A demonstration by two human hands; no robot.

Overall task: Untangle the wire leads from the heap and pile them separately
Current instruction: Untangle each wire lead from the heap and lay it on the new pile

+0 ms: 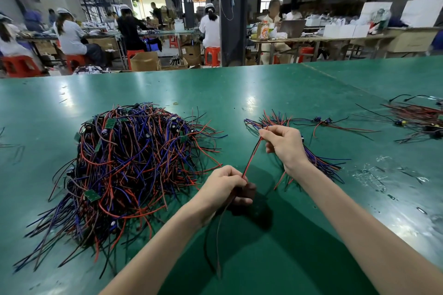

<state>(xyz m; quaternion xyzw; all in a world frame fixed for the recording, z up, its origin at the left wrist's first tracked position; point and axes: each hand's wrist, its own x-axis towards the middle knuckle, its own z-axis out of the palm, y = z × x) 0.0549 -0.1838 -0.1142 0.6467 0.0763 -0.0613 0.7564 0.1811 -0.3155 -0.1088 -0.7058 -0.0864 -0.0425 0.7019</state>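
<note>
A big tangled heap of red, blue and black wire leads (129, 165) with small green boards lies on the left of the green table (263, 93). A smaller sorted pile of leads (275, 121) lies to the right, partly hidden behind my right hand. A red and black lead (250, 159) is stretched taut between my hands above the table. My left hand (225, 187) grips its lower part, and loose ends hang down below that fist. My right hand (284, 143) pinches its upper end in front of the small pile.
Another spread of red and black leads (417, 118) lies at the far right edge. A few stray leads (335, 124) lie between the piles. Scraps of clear tape (374, 175) dot the table on the right. People sit at benches beyond the table's far edge.
</note>
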